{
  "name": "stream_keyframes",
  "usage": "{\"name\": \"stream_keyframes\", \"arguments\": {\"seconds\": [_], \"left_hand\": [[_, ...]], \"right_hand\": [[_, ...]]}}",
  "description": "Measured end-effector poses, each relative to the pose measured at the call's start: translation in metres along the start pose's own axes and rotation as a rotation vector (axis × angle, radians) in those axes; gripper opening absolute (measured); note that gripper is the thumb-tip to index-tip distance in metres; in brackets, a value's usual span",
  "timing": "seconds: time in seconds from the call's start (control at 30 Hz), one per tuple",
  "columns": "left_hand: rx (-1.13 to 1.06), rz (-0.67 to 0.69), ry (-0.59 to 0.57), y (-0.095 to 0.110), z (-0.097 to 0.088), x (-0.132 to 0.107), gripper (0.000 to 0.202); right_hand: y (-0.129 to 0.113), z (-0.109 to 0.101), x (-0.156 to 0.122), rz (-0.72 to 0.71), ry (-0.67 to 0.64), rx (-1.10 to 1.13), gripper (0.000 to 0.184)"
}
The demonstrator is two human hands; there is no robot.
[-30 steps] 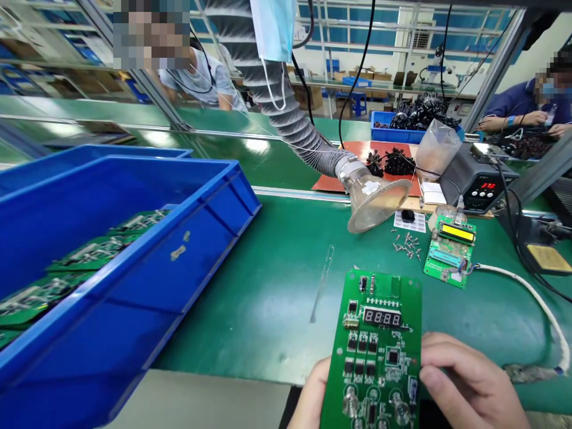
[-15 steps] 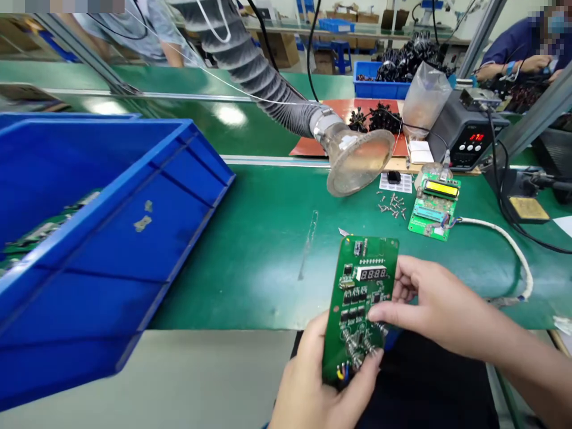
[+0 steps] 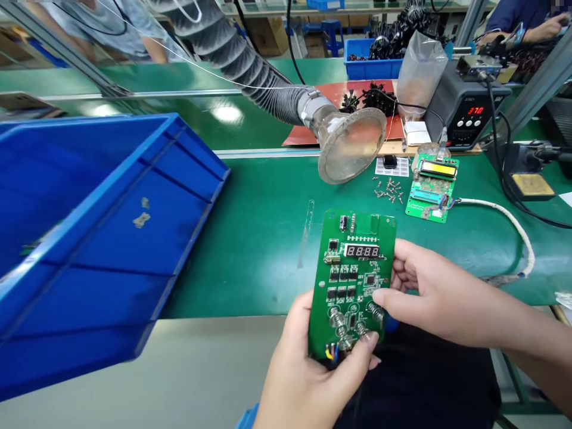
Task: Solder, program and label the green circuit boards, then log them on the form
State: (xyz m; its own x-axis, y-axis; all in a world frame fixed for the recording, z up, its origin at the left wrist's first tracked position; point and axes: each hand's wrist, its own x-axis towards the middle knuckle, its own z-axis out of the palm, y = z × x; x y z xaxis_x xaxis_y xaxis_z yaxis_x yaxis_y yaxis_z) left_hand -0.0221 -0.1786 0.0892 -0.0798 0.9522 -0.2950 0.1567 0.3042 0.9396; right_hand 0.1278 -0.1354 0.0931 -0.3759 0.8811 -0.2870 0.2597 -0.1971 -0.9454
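A green circuit board (image 3: 353, 268) with a four-digit display and several small knobs is held upright in front of me, over the near edge of the green bench. My left hand (image 3: 308, 375) grips its bottom end, thumb pressed on the lower knobs. My right hand (image 3: 433, 292) holds the board's right edge, with the thumb lying on the knob area and the fingers curled behind.
A large blue bin (image 3: 98, 238) tilts at the left. A clear fume-extractor funnel (image 3: 351, 146) on a grey hose hangs over the bench. Loose screws (image 3: 388, 189), a small board with a yellow display (image 3: 432, 187), a white cable (image 3: 513, 232) and a soldering station (image 3: 465, 113) lie at right. Other people work beyond.
The view has tilted down and the board has come up from the bottom edge. My right hand moved from beside the board onto its right edge and knobs; my left hand now shows fully.
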Motion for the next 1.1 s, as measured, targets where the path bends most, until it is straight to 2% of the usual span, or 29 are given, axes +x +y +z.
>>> {"name": "stream_keyframes", "arguments": {"seconds": [0.17,0.3,0.53,0.67,0.8,0.97,1.1], "left_hand": [[0.106,0.043,0.008,-0.011,-0.005,0.004,0.035],[0.163,0.104,0.004,-0.019,-0.007,0.007,0.034],[0.202,0.130,-0.005,-0.021,-0.006,0.008,0.035],[0.250,0.191,-0.060,-0.029,-0.009,0.014,0.034],[0.283,0.261,-0.108,-0.038,-0.012,0.020,0.038],[0.258,0.209,-0.122,-0.037,-0.011,0.022,0.038],[0.243,0.191,-0.148,-0.037,-0.011,0.024,0.039]], "right_hand": [[0.001,0.001,0.002,0.022,0.041,-0.062,0.016],[0.006,-0.004,0.004,0.012,-0.008,-0.081,0.015],[0.005,-0.004,0.005,-0.033,0.019,-0.048,0.016],[0.008,-0.004,0.008,0.023,0.033,-0.153,0.015],[0.010,-0.005,0.010,0.006,0.008,-0.059,0.015],[0.012,-0.007,0.011,0.035,0.036,-0.163,0.015],[0.013,-0.007,0.013,0.030,0.010,-0.067,0.018]]}}
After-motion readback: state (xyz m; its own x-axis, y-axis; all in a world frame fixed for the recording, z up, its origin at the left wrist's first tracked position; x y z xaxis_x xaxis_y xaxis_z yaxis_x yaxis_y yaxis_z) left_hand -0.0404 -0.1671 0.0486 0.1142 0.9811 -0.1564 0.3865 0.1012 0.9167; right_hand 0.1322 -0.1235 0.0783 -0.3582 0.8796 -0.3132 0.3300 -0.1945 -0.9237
